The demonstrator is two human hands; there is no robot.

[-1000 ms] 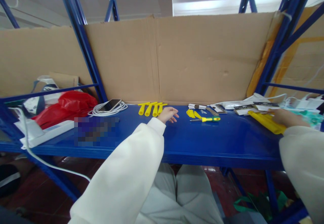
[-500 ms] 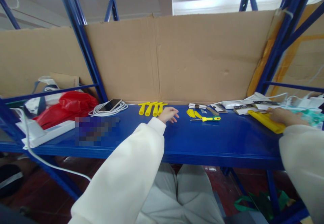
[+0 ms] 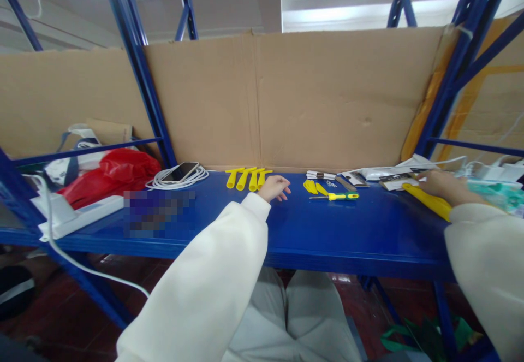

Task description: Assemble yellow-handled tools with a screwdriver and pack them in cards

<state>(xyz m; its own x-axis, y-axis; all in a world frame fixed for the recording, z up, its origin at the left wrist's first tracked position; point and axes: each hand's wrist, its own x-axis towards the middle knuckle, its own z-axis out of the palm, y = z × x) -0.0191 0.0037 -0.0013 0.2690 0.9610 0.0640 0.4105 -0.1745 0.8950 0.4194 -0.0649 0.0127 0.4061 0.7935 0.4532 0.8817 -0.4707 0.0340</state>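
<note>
My left hand [image 3: 275, 188] rests on the blue shelf top with its fingers loosely bent and apart, and nothing shows in it. Beside it stand several yellow T-shaped plastic pieces [image 3: 242, 180] in a row. At the right, my right hand [image 3: 440, 185] reaches over a long yellow item [image 3: 429, 201] whose kind I cannot make out. Its fingertips are at the small black-and-white packets [image 3: 398, 181], and their grip is hidden. Between the hands lie a yellow-green screwdriver [image 3: 343, 196], small flat yellow pieces [image 3: 315, 187] and a dark flat strip [image 3: 346, 182].
A phone [image 3: 183, 172] lies on a coiled white cable [image 3: 202, 176]. Further left are a red bag [image 3: 118, 173] and a white power strip [image 3: 88, 215]. Cardboard [image 3: 327, 100] stands along the back, with blue posts [image 3: 141, 72] around. Green-white packaging [image 3: 497, 194] sits far right.
My right hand has shifted slightly left and away from me, toward the packets, across the yellow item. My left hand stays in nearly the same place. The view has tilted a little.
</note>
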